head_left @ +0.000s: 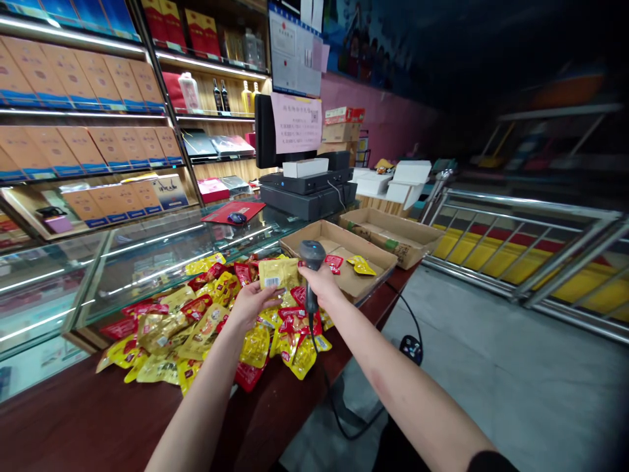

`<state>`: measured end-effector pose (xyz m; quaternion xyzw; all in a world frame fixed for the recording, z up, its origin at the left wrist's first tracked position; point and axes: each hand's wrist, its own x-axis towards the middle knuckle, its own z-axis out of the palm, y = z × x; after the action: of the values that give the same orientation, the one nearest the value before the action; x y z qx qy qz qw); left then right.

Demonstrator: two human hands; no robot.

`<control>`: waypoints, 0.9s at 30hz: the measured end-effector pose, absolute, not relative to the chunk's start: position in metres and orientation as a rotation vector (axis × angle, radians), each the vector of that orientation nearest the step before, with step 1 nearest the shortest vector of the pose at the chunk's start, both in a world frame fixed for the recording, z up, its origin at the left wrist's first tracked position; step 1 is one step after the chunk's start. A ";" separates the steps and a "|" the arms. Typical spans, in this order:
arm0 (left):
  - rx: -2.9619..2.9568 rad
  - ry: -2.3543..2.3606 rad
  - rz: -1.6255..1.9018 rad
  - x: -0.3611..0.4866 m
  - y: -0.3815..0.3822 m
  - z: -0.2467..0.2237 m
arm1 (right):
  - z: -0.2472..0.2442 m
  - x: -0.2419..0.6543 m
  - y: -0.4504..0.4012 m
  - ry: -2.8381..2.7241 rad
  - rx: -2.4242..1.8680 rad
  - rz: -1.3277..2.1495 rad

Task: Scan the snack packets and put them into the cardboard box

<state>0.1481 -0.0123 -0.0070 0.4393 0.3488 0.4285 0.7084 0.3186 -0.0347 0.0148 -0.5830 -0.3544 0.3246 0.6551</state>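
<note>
Above snack pile (162, 333) | left hand (250, 303) pinching yellow packet (278, 273) | right hand (315, 282) gripping barcode scanner (312, 257)

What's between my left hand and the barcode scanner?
The head view shows a yellow snack packet held in your left hand, its barcode label showing, with the packet's end beside the barcode scanner.
</note>
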 end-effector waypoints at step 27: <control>1.037 0.690 0.931 0.144 0.018 0.000 | 0.035 0.286 -0.141 -0.938 -1.241 1.229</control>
<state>0.1439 0.0184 -0.0002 0.4676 0.3114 0.4199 0.7127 0.2857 -0.1414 0.0346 -0.5237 -0.3961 0.5186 0.5477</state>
